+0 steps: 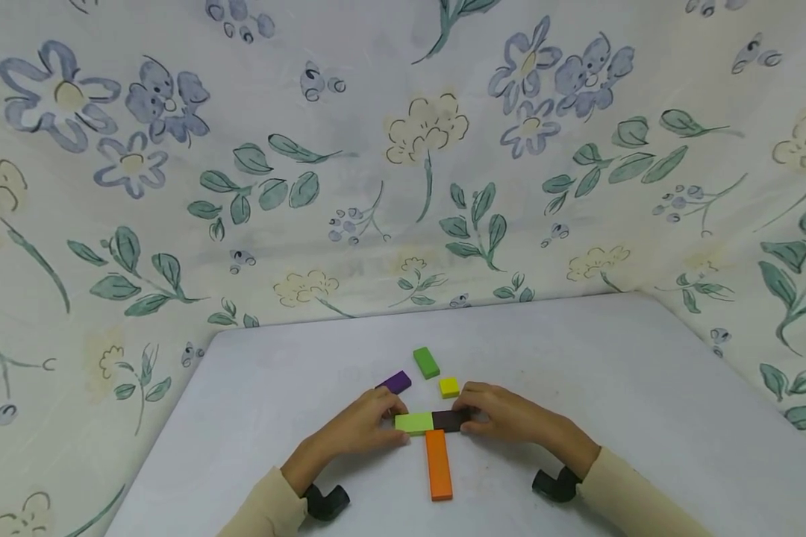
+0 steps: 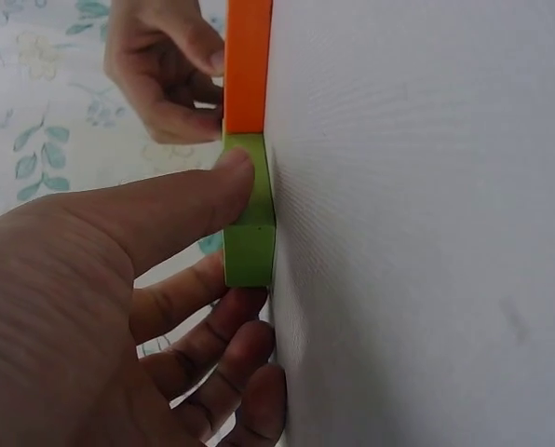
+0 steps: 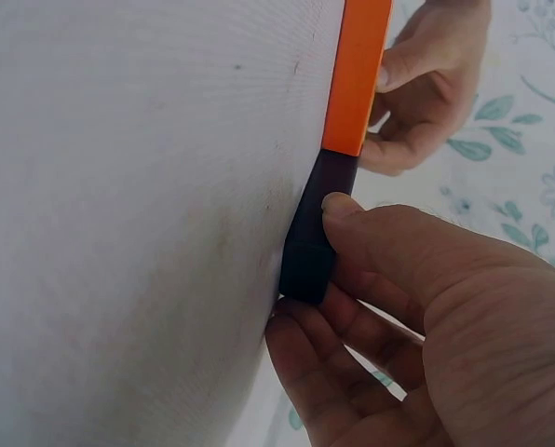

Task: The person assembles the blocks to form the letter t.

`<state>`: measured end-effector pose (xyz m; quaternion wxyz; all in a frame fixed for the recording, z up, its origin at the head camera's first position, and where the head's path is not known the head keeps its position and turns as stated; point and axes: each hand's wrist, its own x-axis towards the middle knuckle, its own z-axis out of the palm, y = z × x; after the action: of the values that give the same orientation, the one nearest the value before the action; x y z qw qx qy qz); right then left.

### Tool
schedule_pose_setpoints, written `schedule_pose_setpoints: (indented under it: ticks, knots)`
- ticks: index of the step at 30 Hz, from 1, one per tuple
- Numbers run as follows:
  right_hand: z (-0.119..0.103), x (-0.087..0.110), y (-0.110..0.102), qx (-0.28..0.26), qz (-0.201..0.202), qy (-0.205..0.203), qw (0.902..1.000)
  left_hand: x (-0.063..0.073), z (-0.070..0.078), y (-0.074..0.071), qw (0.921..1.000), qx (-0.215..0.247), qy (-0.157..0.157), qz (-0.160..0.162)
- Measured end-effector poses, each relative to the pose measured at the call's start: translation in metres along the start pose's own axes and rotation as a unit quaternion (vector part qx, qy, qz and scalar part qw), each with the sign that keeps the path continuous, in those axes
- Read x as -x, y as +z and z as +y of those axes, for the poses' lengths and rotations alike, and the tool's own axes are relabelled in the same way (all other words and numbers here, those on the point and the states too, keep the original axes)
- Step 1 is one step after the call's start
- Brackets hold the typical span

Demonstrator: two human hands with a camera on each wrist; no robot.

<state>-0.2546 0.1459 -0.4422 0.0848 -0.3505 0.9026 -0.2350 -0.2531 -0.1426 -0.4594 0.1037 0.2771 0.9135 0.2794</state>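
Note:
A light green block point(image 1: 413, 424) and a dark, nearly black block point(image 1: 447, 421) lie end to end in a row on the white table. My left hand point(image 1: 366, 424) holds the light green block at its left end, thumb on the near side and fingers behind. With my right hand point(image 1: 507, 414) I grip the outer end of the dark block, the thumb along its near face in the right wrist view. Below the row, a long orange block point(image 1: 439, 466) points toward me, its far end right at the joint between the two.
Behind the row lie a purple block point(image 1: 395, 382), a green block point(image 1: 426, 362) and a small yellow block point(image 1: 448, 387). The purple one is close to my left fingers. Floral cloth point(image 1: 403, 164) rises behind the white table point(image 1: 295, 358) and along its sides.

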Motion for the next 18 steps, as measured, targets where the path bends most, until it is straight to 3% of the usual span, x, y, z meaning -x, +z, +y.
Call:
schedule_pose_setpoints:
  ticks: [4,12,15,18]
  knots:
    - [0.000,-0.001,0.001,0.000,-0.001,0.000,1.0000,0.002,0.003,-0.005,0.9999,-0.006,-0.009,-0.007]
    - [0.001,-0.004,0.003,-0.002,-0.009,0.011,0.9999,0.009,0.011,-0.038,0.9981,-0.024,0.031,0.048]
    - [0.000,-0.003,0.003,-0.003,-0.009,0.016,0.9998,0.003,0.003,-0.051,0.9985,-0.037,0.026,0.029]
    - [-0.001,-0.001,0.002,-0.005,-0.009,0.016,0.9998,-0.005,-0.009,-0.058,0.9987,-0.049,0.006,-0.015]
